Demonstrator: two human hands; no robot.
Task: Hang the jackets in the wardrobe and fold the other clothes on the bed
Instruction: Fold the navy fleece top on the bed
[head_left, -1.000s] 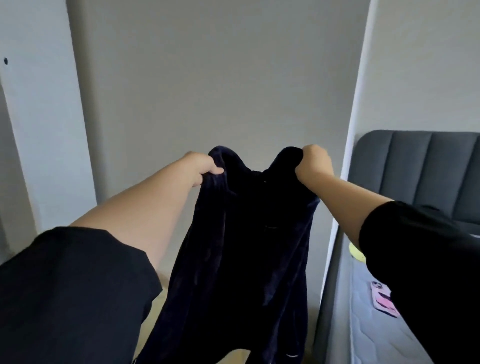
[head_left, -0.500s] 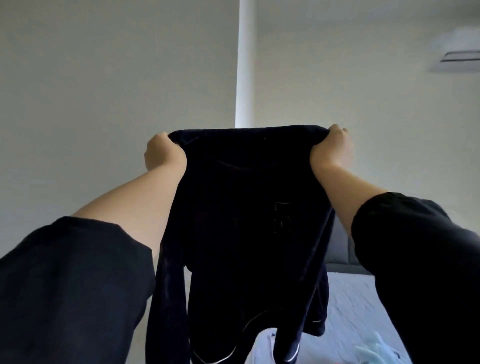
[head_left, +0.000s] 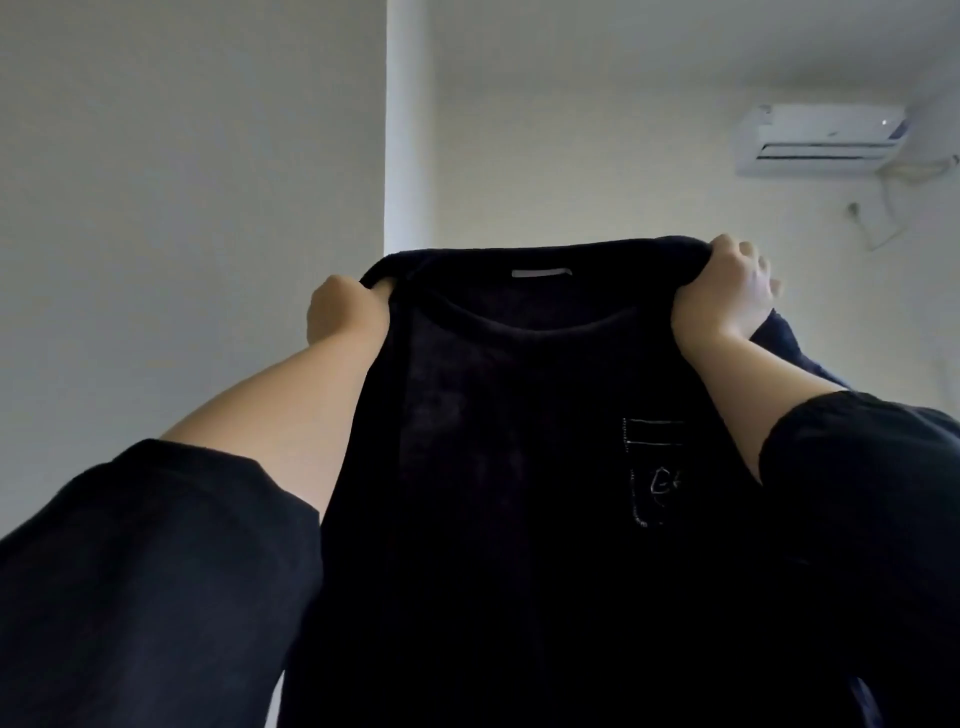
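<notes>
At the far left, the left sleeve (head_left: 145, 582), black and loose, is covering the person's upper arm, and the bare forearm is reaching up and away from the camera. The left hand (head_left: 345, 312) is gripping 1 shoulder of a dark navy top (head_left: 493, 493), its fingers curling tightly together around a bunched fold of cloth. Behind it a grey wall panel (head_left: 182, 182) is filling the left side and meeting a white vertical strip (head_left: 405, 130) that is running down to the garment's upper edge. The top is hanging in the air between the 2 hands, stretched wide and facing the camera, its body dropping out of the bottom of the view. A small pale label (head_left: 542, 273) is showing inside the back of the round neckline, and a chest pocket (head_left: 655, 467) with pale stitching and a small embroidered mark is sitting toward the right. The right hand (head_left: 727, 296) is clutching the other shoulder, its fingers wrapping over the gathered cloth and fanning slightly apart; whether the thumb is pinching underneath cannot be told. The right sleeve (head_left: 872, 493) is filling the lower right. High on the cream wall, a white air conditioner (head_left: 823, 137) is hanging, a thin cable (head_left: 878, 228) trailing below it.
</notes>
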